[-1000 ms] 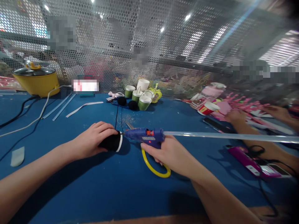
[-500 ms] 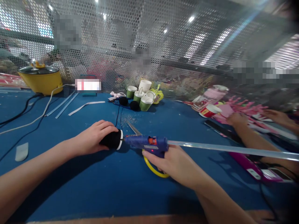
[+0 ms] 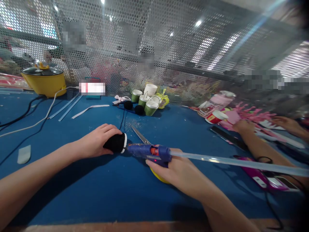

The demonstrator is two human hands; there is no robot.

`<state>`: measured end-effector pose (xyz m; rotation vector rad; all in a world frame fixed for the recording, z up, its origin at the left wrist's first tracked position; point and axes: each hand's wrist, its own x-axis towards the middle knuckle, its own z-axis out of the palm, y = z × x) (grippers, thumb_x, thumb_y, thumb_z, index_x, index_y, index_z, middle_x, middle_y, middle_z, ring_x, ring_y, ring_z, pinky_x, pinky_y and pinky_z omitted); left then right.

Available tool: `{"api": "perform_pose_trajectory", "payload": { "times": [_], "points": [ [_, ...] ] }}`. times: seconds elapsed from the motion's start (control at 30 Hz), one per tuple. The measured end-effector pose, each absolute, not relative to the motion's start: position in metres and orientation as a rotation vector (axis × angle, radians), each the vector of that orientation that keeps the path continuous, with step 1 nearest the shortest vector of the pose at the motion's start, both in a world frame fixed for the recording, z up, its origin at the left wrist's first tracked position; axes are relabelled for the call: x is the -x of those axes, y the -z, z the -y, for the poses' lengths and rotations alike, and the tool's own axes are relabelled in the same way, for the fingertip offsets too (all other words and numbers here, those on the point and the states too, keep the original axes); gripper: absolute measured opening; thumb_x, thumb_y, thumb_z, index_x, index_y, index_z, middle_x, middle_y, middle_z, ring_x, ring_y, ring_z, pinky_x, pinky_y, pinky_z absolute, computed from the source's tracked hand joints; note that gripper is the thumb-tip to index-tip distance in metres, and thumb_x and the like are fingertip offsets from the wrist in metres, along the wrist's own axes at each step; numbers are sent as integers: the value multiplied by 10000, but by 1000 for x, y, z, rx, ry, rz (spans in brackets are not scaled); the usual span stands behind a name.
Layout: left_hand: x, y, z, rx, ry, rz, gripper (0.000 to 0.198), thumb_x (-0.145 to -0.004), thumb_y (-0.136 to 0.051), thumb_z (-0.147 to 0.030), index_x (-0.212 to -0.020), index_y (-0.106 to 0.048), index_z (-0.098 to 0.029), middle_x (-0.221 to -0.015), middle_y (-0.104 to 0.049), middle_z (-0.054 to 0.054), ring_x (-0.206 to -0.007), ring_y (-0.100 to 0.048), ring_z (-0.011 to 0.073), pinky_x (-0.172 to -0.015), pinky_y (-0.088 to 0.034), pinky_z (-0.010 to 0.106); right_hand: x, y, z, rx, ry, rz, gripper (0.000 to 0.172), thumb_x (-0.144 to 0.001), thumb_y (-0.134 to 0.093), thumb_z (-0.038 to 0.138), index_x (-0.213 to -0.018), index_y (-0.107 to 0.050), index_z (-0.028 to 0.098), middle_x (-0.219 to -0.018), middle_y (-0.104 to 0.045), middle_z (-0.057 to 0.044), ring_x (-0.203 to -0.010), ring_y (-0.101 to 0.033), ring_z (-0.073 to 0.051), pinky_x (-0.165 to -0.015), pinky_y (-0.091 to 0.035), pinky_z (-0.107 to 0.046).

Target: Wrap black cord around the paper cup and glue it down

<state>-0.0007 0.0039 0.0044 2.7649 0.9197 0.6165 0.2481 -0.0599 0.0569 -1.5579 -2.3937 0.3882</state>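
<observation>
My left hand [image 3: 100, 141] is closed around a black-covered cup [image 3: 116, 143] with a white rim, which lies on its side on the blue table [image 3: 96, 190]. My right hand [image 3: 177, 166] grips a blue glue gun [image 3: 142, 150] with a small red light lit. A long clear glue stick [image 3: 217, 159] runs out of its back end to the right. The nozzle is at the cup's white rim; whether it touches I cannot tell. Scissors [image 3: 142, 136] with yellow handles lie under the gun, partly hidden by it and my right hand.
Green-wrapped paper cups [image 3: 151, 109] and black balls [image 3: 139, 110] stand at the back. A yellow electric pot [image 3: 44, 84] is at the left, with cables across the table. At the right, another person's hands [image 3: 245, 127] work among pink pieces, beside a purple power strip [image 3: 256, 175].
The gun's back end has dipped and moved slightly left, so the glue stick slopes down more to the right. More of the scissors' blades shows. My left hand stays on the cup.
</observation>
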Motion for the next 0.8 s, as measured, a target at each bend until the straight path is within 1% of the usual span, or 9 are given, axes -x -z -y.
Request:
{"api": "perform_pose_trajectory", "payload": {
  "times": [0.1,0.23,0.33,0.47,0.53,0.63,0.8],
  "points": [
    [1,-4,-5,-2752,-620,-916,564,-682,-691,-165,-1159,-392,-181,-1149,-507,90,-1058,-457,233,-903,-408,394,-248,-56,60,1534,-387,2382,154,-803,-486,289,-730,-592,205,-705,-614,-10,-660,-558,-158,-649,-422,-262],
    [1,-4,-4,-2755,-612,-918,563,-676,-692,-153,-1151,-391,-178,-1147,-506,92,-1057,-457,238,-902,-408,403,-248,-55,59,1519,-445,2329,122,-804,-480,273,-763,-572,204,-717,-609,-8,-646,-550,-153,-610,-419,-256],
    [0,-5,-4,-2754,-608,-923,561,-678,-693,-167,-1149,-388,-185,-1143,-506,88,-1054,-460,241,-896,-413,408,-248,-54,59,1519,-443,2324,107,-792,-491,265,-741,-560,200,-706,-609,-11,-649,-546,-161,-605,-416,-263],
    [0,-6,-3,-2771,-601,-924,569,-673,-699,-168,-1150,-390,-183,-1144,-507,94,-1052,-463,245,-898,-410,408,-248,-54,60,1481,-466,2322,134,-804,-477,263,-701,-536,200,-674,-595,4,-564,-517,-124,-540,-403,-232],
    [0,-6,-3,-2773,-601,-929,569,-670,-702,-165,-1148,-393,-180,-1143,-508,95,-1052,-462,246,-901,-408,408,-248,-54,60,1476,-438,2326,148,-798,-493,273,-675,-530,200,-650,-586,9,-544,-510,-118,-537,-403,-230],
    [0,-5,-3,-2781,-608,-918,567,-673,-697,-159,-1150,-393,-183,-1146,-507,95,-1059,-458,248,-901,-409,409,-249,-53,57,1458,-371,2343,170,-799,-493,276,-655,-541,198,-638,-587,2,-559,-524,-127,-567,-413,-240],
    [0,-3,-4,-2823,-618,-909,575,-663,-700,-149,-1153,-400,-173,-1151,-500,102,-1053,-455,251,-904,-405,415,-251,-52,49,1461,-372,2334,188,-791,-476,265,-665,-590,185,-671,-622,-32,-613,-568,-156,-576,-423,-258]
  ]
}}
